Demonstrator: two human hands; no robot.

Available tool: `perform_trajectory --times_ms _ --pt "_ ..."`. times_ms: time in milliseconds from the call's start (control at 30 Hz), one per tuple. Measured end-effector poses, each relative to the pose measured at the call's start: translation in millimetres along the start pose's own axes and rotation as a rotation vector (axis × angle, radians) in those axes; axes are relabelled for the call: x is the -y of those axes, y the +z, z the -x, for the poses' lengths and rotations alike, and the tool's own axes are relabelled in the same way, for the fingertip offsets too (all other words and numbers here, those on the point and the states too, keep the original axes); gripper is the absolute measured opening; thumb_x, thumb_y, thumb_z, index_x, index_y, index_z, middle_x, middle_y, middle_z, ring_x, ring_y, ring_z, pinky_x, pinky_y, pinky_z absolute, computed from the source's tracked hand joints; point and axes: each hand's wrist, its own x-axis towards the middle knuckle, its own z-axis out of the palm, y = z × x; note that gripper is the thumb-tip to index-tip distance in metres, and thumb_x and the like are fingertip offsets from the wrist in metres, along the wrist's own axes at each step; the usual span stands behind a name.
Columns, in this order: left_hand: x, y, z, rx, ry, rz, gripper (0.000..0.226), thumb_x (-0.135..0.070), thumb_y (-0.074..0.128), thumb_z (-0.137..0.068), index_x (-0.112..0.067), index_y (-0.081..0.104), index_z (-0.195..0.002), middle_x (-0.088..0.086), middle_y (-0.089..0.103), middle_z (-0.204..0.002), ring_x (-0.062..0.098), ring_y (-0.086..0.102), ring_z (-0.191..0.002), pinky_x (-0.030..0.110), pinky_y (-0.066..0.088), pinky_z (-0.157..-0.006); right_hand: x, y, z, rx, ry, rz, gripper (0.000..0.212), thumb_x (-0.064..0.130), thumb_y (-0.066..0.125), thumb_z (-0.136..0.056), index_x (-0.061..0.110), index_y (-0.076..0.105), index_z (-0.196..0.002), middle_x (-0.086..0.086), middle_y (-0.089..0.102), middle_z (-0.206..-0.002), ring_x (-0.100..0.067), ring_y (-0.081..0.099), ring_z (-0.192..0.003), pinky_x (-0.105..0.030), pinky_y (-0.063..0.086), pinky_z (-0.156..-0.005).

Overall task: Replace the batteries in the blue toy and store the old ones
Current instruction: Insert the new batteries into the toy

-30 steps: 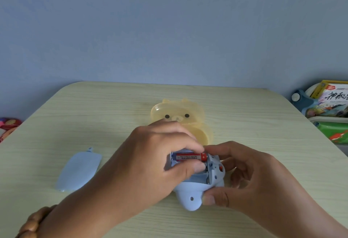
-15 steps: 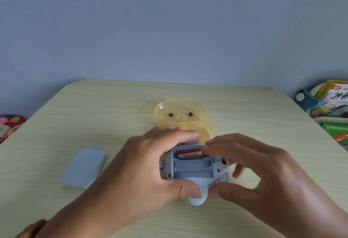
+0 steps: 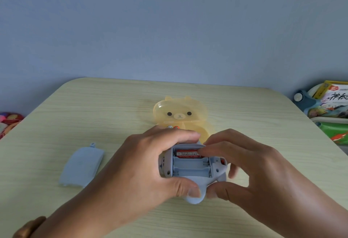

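Note:
The blue toy (image 3: 194,183) lies back-up near the table's front, its battery compartment open. A red battery (image 3: 187,153) sits in the far slot; the two nearer slots are bare. My left hand (image 3: 143,164) grips the toy's left side, fingers over its far edge and thumb on its near edge. My right hand (image 3: 244,164) holds the right side, its fingertips touching the battery's right end. The blue battery cover (image 3: 82,165) lies flat on the table to the left. Behind the toy stands the open yellow bear-faced box (image 3: 180,114), with battery ends showing inside.
The wooden table (image 3: 113,117) has rounded far corners. Off its right edge sit a book (image 3: 333,99), a blue object and a green packet. Colourful items lie beyond the left edge. A plain blue wall stands behind.
The toy has been turned flat so its compartment faces up. My left hand shifted from holding the battery to gripping the toy's side. The battery now lies in the far slot under my right fingertips.

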Motion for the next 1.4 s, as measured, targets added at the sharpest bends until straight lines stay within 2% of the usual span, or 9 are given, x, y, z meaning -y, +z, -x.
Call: perform_trajectory --times_ms 133,300,500,700,967,1100,1233,1300,1400 --pt "-2 1 1 -0.002 -0.009 0.042 0.077 -0.051 0.092 -0.053 -0.054 0.058 -0.122 -0.036 0.061 -0.121 -0.014 0.057 -0.114 0.003 0.041 -0.092 1 0 -1 0.021 0.031 0.013 0.048 0.045 0.084 -0.069 0.044 0.062 -0.111 0.028 0.053 -0.114 0.010 0.053 -0.083 -0.009 0.045 -0.072" --pt "5 -30 9 0.067 -0.090 0.121 0.096 -0.058 0.090 -0.048 -0.054 0.047 -0.133 -0.035 0.056 -0.131 -0.014 0.049 -0.126 0.027 0.037 -0.108 8 -2 -1 0.022 0.078 -0.034 0.054 0.045 0.087 -0.061 0.052 0.060 -0.108 0.019 0.059 -0.110 -0.005 0.062 -0.084 -0.017 0.050 -0.053" --pt "34 -82 40 0.149 -0.307 -0.351 0.098 -0.072 0.074 -0.036 -0.070 0.032 -0.125 -0.049 0.039 -0.128 -0.023 0.038 -0.121 0.022 0.040 -0.104 14 0 -5 0.019 0.164 -0.033 0.079 0.041 0.096 -0.044 0.059 0.052 -0.107 0.023 0.062 -0.110 0.005 0.064 -0.078 -0.012 0.049 -0.049" --pt "30 -69 36 0.187 -0.251 -0.478 0.075 -0.061 0.081 -0.058 -0.068 0.038 -0.119 -0.046 0.040 -0.118 -0.017 0.032 -0.117 0.015 0.033 -0.097 11 4 -5 0.006 0.166 -0.054 0.074 0.057 0.080 -0.045 0.055 0.053 -0.114 0.020 0.061 -0.111 0.002 0.065 -0.079 -0.015 0.049 -0.045" --pt "30 -69 28 0.125 -0.179 -0.417 0.058 -0.046 0.087 -0.060 -0.061 0.057 -0.107 -0.045 0.053 -0.114 -0.021 0.049 -0.107 0.011 0.041 -0.085 7 4 -2 0.003 0.141 -0.083 0.068 0.042 0.091 -0.050 0.051 0.061 -0.110 0.019 0.061 -0.114 0.002 0.065 -0.084 -0.015 0.050 -0.052" --pt "32 -77 24 -0.079 -0.141 -0.211 0.041 -0.030 0.090 -0.064 -0.049 0.072 -0.095 -0.025 0.065 -0.114 0.002 0.072 -0.087 0.025 0.057 -0.076 5 6 -2 -0.003 0.134 -0.093 0.066 0.045 0.092 -0.052 0.053 0.060 -0.109 0.019 0.060 -0.115 0.001 0.065 -0.087 -0.016 0.050 -0.054" --pt "10 -66 11 -0.144 -0.074 0.116 0.019 -0.042 0.080 -0.068 -0.037 0.079 -0.086 -0.014 0.068 -0.116 0.016 0.076 -0.079 0.031 0.061 -0.076 4 8 -2 -0.017 0.136 -0.107 0.065 0.042 0.093 -0.053 0.052 0.061 -0.108 0.021 0.059 -0.115 0.003 0.064 -0.088 -0.014 0.049 -0.055" --pt "-2 -52 2 -0.168 -0.028 0.169 0.012 -0.026 0.080 -0.074 -0.030 0.080 -0.085 -0.010 0.069 -0.111 0.015 0.075 -0.082 0.025 0.060 -0.076 3 9 -2 -0.018 0.133 -0.113 0.066 0.040 0.093 -0.054 0.052 0.061 -0.110 0.021 0.059 -0.115 0.002 0.064 -0.089 -0.014 0.049 -0.056" --pt "-15 -33 -10 -0.178 0.032 0.163 0.032 -0.002 0.080 -0.078 -0.026 0.075 -0.098 -0.006 0.067 -0.105 0.017 0.075 -0.086 0.025 0.059 -0.078 0 10 -2 -0.010 0.135 -0.115 0.066 0.041 0.093 -0.055 0.051 0.060 -0.112 0.022 0.058 -0.116 0.003 0.063 -0.091 -0.011 0.048 -0.060"
